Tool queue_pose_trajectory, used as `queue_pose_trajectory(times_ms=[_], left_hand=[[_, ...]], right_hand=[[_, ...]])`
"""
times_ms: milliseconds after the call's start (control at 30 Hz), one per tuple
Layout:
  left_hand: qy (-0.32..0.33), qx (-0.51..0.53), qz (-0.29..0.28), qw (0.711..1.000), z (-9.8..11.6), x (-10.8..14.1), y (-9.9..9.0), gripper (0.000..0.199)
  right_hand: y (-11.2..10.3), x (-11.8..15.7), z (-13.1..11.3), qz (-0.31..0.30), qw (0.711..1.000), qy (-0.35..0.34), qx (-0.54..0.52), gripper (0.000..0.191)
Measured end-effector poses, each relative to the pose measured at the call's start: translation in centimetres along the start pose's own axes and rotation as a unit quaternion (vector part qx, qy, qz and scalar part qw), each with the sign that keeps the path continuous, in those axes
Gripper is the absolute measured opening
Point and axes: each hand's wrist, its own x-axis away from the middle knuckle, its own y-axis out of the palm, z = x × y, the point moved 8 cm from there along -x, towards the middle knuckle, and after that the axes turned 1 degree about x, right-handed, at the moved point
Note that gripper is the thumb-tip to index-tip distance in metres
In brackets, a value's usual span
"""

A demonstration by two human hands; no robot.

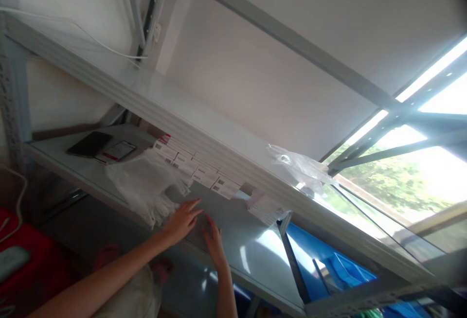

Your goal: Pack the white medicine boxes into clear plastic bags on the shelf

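My left hand (184, 221) reaches over the lower grey shelf (233, 235), its fingers stretched out and holding nothing. Just beside it lies a pile of clear plastic bags (142, 184), close to its knuckles. My right hand (214, 242) is over the same shelf near the front edge, fingers apart, with nothing in it. Whether the fingertips touch the shelf I cannot tell. Behind both hands, a row of small white boxes (204, 176) with printed labels stands under the upper shelf.
A dark flat object (90, 143) and a labelled packet (120, 150) lie at the shelf's left. Another clear bag (299, 165) rests on the upper shelf (204, 109). Blue bins (346, 272) stand at right. A red surface (36, 269) is at lower left.
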Motion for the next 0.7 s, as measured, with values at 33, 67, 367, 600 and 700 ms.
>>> queue_pose_trajectory(times_ms=[33,67,367,600,700], left_hand=[[-0.014,-0.021,0.041,0.999,-1.4,-0.1,-2.5,0.041],[-0.031,-0.047,0.076,0.996,-3.2,0.0,-4.9,0.038],[-0.112,-0.174,-0.021,0.978,-14.7,2.3,-11.7,0.013],[-0.087,-0.165,0.022,0.982,-12.6,1.8,-12.6,0.028],[-0.098,-0.138,0.020,0.985,-12.2,1.0,-13.4,0.026]], right_hand=[[0.5,0.3,-0.6,0.002,1.000,-0.014,0.011,0.048],[1.1,0.7,-1.2,0.004,0.999,-0.029,0.029,0.047],[2.4,2.6,-4.5,0.077,0.975,-0.086,0.190,0.041],[2.3,2.8,-5.3,0.077,0.967,-0.101,0.222,0.041],[2.3,2.9,-5.3,0.078,0.969,-0.095,0.213,0.040]])
